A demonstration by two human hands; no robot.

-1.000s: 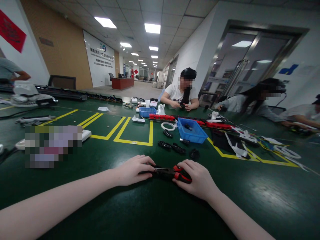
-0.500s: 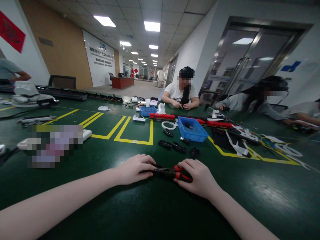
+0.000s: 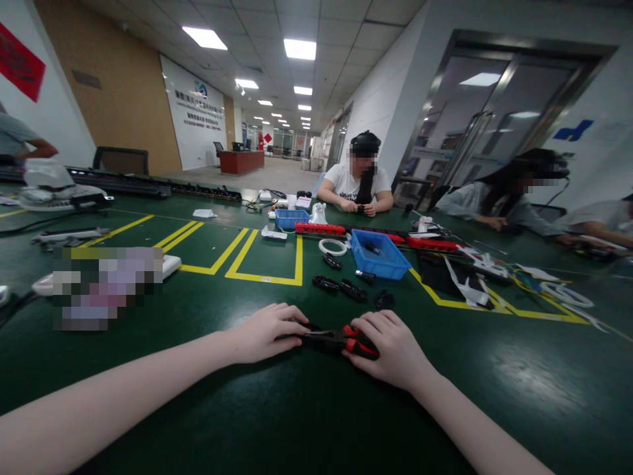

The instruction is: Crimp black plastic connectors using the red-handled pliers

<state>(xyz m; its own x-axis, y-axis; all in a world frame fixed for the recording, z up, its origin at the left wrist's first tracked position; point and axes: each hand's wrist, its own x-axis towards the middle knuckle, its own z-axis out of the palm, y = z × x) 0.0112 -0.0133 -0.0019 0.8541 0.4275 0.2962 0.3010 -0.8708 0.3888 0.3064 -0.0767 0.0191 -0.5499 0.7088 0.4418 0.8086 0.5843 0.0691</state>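
My right hand is closed around the red-and-black handles of a pair of pliers, which lies low over the green table with its jaws pointing left. At the jaw tips, my left hand pinches a small dark part; its shape is mostly hidden by the fingers and the pliers. Just beyond the hands lie several black parts, one of them a dark lump close to my right knuckles.
A blue bin with a dark piece inside stands beyond the black parts, beside a white ring. Red strips run behind it. Yellow tape marks the green table. A person sits opposite; others sit at right.
Both hands and the pliers keep almost the same place. The view has shifted very slightly. At the right, a co-worker's hand has come nearer the table's middle-right side.
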